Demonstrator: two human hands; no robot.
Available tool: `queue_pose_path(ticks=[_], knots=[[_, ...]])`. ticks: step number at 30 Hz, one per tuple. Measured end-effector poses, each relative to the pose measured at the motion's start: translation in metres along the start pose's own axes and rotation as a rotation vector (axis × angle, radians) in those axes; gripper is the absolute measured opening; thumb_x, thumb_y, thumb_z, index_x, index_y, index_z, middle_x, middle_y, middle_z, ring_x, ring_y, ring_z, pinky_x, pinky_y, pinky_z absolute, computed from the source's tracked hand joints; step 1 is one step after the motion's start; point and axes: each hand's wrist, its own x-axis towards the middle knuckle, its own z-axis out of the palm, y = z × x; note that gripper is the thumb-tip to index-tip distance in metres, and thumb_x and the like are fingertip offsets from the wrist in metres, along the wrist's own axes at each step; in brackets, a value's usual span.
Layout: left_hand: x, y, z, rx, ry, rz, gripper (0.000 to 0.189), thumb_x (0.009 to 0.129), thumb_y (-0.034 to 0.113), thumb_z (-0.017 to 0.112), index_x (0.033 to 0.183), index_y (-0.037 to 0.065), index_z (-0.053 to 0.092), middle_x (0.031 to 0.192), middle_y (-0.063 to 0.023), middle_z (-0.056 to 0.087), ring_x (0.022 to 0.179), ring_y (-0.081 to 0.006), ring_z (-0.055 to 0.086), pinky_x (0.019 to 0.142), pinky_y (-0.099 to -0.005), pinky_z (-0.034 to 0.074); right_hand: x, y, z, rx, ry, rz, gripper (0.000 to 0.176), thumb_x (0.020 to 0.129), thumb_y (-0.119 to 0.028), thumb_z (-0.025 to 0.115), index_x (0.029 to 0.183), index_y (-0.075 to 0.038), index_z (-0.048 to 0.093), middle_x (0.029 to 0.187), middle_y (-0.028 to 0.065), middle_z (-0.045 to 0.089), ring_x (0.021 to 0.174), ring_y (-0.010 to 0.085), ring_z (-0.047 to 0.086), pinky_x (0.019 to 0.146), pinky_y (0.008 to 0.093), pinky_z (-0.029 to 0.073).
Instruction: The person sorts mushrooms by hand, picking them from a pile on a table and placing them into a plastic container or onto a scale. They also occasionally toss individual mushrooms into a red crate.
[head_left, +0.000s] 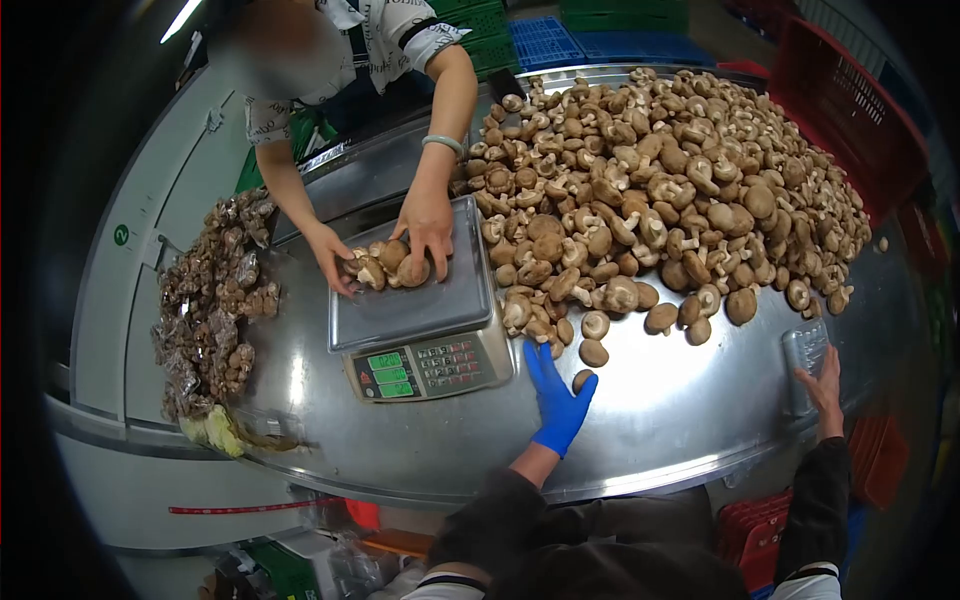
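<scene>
Decent lane up front, kinda tight further back
Bare table [670, 430] runs from the left hand [560, 402] to the trays [801, 365]; the mushroom pile [650, 200] walls off the far side, the scale [415, 315] blocks leftward, and a co-worker's hands [428, 228] crowd its top.

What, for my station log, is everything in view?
Mushroom pile: one, brown, table's right
Scale: one, grey, left of pile
Mushrooms: several, brown, on scale
Wrapped packs: several, brown, table's left
Leafy clump: one, green, below packs
Table: one, silver, centre
Trays: count unclear, grey, table's right
Red crates: several, red, right
Blue crates: some, blue, top
Green crates: several, green, top
Clutter: uncountable, mixed, lower left
Co-worker: one, white patterned top, opposite
Left hand: one, blue-gloved, beside pile
Right hand: one, bare, at trays
</scene>
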Motion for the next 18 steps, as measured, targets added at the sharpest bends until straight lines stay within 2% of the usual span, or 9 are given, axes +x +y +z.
queue_pose_path(ticks=[3,6,8,9,10,12,13,16,18], knots=[[0.003,0.001,-0.004,0.054,0.006,-0.002,0.103,0.072,0.027,0.081,0.148,-0.001,0.017,0.154,-0.0289,0.005,0.141,-0.0430,0.021,0.112,-0.0447,0.030,0.004,0.003,0.000,-0.025,-0.043,0.048,0.100,0.064,-0.027,0.083,0.143,0.006,0.031,0.147,0.0250,0.034,0.139,0.0362,0.031,0.115,0.0397,0.026],[0.015,-0.003,0.008,-0.001,-0.070,0.037,0.109,0.072,0.030,0.082,0.149,-0.001,0.012,0.154,-0.0314,-0.002,0.143,-0.0455,0.014,0.112,-0.0463,0.028,0.000,0.003,0.001,0.012,0.017,0.058,0.100,0.060,-0.027,0.085,0.140,0.006,0.036,0.141,0.0239,0.042,0.133,0.0361,0.038,0.112,0.0400,0.030],[0.022,-0.002,0.033,0.043,0.026,0.034,0.115,0.071,0.031,0.083,0.150,0.000,0.005,0.153,-0.0328,-0.009,0.144,-0.0477,0.004,0.113,-0.0471,0.026,0.005,0.011,0.011,-0.039,0.095,0.031,0.101,0.055,-0.027,0.087,0.137,0.006,0.039,0.134,0.0232,0.047,0.127,0.0363,0.043,0.109,0.0407,0.034],[0.021,0.000,0.038,0.053,0.029,0.017,0.116,0.070,0.028,0.084,0.151,0.001,0.005,0.153,-0.0286,-0.018,0.145,-0.0427,0.001,0.116,-0.0444,0.020,0.004,0.010,0.015,-0.038,0.163,0.019,0.100,0.052,-0.026,0.088,0.135,0.006,0.042,0.131,0.0227,0.050,0.125,0.0364,0.045,0.108,0.0410,0.035],[0.020,0.002,0.043,-0.022,0.068,0.026,0.115,0.069,0.027,0.084,0.151,0.002,0.007,0.154,-0.0274,-0.016,0.146,-0.0416,0.001,0.116,-0.0449,0.020,0.001,0.012,0.013,-0.051,0.185,0.038,0.100,0.052,-0.026,0.088,0.135,0.006,0.042,0.131,0.0227,0.050,0.125,0.0364,0.045,0.108,0.0410,0.035],[0.015,0.010,0.034,-0.003,0.019,-0.024,0.113,0.071,0.032,0.083,0.151,0.001,0.009,0.154,-0.0305,-0.007,0.144,-0.0443,0.004,0.115,-0.0486,0.022,-0.011,-0.009,0.007,-0.059,0.223,0.027,0.095,0.054,-0.026,0.086,0.133,0.006,0.044,0.128,0.0221,0.052,0.122,0.0369,0.046,0.106,0.0412,0.037],[0.010,0.009,0.026,-0.014,0.005,-0.017,0.113,0.071,0.032,0.083,0.151,0.001,0.009,0.154,-0.0305,-0.007,0.144,-0.0443,0.004,0.115,-0.0486,0.022,-0.015,-0.013,0.007,-0.066,0.233,0.042,0.095,0.054,-0.026,0.086,0.133,0.006,0.044,0.128,0.0221,0.052,0.122,0.0369,0.046,0.106,0.0412,0.037],[0.000,0.011,-0.007,0.000,-0.034,0.026,0.104,0.073,0.030,0.082,0.149,0.001,0.018,0.155,-0.0271,0.002,0.144,-0.0408,0.010,0.114,-0.0484,0.024,-0.026,-0.028,0.003,-0.122,0.287,-0.032,0.089,0.057,-0.025,0.084,0.131,0.004,0.045,0.126,0.0216,0.053,0.120,0.0374,0.048,0.104,0.0419,0.038],[-0.001,0.039,-0.037,0.017,0.004,0.053,0.097,0.075,0.029,0.080,0.148,0.001,0.022,0.154,-0.0248,0.010,0.144,-0.0387,0.014,0.113,-0.0475,0.025,-0.032,-0.048,-0.004,0.013,0.252,-0.077,0.089,0.058,-0.026,0.082,0.133,0.003,0.044,0.126,0.0219,0.053,0.121,0.0373,0.048,0.104,0.0419,0.038]])
